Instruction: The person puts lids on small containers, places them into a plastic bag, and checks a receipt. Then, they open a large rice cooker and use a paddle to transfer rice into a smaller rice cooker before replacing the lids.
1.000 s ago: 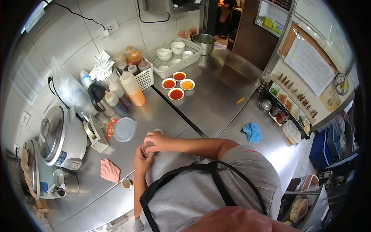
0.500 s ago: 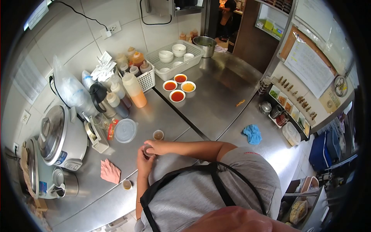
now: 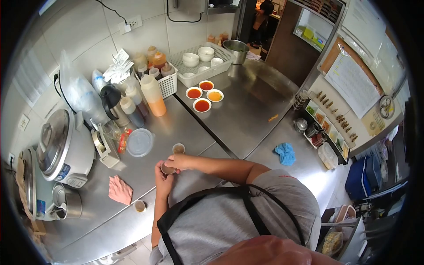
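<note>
Both hands meet over the steel counter, around one small clear cup (image 3: 168, 168) with brownish contents. My left hand (image 3: 162, 179) has its fingers wrapped round the cup's side. At the cup's rim, the fingers of my right hand (image 3: 181, 162) are pressed together. Just beyond them stands a second small cup (image 3: 179, 149), and a third one (image 3: 139, 206) is near the counter's front edge. A pink cloth (image 3: 120, 190) lies to the left. Farther up is a round translucent lid (image 3: 140, 142).
Four sauce bowls (image 3: 202, 105) sit beyond the hands, near a basket (image 3: 190, 79) of white bowls. Squeeze bottles (image 3: 153, 97) and a rice cooker (image 3: 66, 148) are at the left. A blue cloth (image 3: 285, 153) and a condiment rack (image 3: 329, 128) are at the right. A person stands in the far doorway.
The view has shifted slightly. Both hands still hold the cup together, and it now shows more openly between the fingers.
</note>
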`<act>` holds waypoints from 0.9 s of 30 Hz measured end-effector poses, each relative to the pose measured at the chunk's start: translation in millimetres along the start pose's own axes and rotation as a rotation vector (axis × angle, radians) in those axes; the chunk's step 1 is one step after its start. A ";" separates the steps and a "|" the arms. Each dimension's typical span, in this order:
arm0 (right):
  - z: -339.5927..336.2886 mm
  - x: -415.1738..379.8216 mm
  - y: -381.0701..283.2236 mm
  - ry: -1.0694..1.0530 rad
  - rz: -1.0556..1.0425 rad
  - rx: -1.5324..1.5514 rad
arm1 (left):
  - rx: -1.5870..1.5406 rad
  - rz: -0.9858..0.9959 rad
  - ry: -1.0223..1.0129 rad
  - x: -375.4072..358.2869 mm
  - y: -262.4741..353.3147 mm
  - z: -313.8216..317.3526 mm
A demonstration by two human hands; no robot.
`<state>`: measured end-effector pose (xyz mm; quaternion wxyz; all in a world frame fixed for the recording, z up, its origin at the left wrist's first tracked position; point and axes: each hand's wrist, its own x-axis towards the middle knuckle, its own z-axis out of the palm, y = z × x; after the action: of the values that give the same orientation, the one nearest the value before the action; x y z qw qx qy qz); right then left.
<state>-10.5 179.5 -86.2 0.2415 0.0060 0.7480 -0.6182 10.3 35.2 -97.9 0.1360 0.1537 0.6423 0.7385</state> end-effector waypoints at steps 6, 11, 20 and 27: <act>11.3 -18.8 -20.0 0.186 -0.137 -0.256 | -0.318 -0.248 0.275 1.8 6.9 11.6; 24.6 -15.4 -2.1 0.308 -0.385 -0.261 | -0.098 -0.308 0.390 14.0 -20.0 -5.8; 22.9 -6.0 -21.5 0.297 -0.312 -0.364 | 0.380 -0.195 0.344 27.6 12.8 -10.7; 11.3 6.0 -26.4 0.308 -0.338 -0.344 | 0.590 -0.165 0.268 53.1 12.5 -18.1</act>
<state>-19.9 161.1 -65.4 0.0161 -0.0663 0.8601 -0.5055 -45.6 38.2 -85.1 0.0593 0.0357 0.8508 0.5209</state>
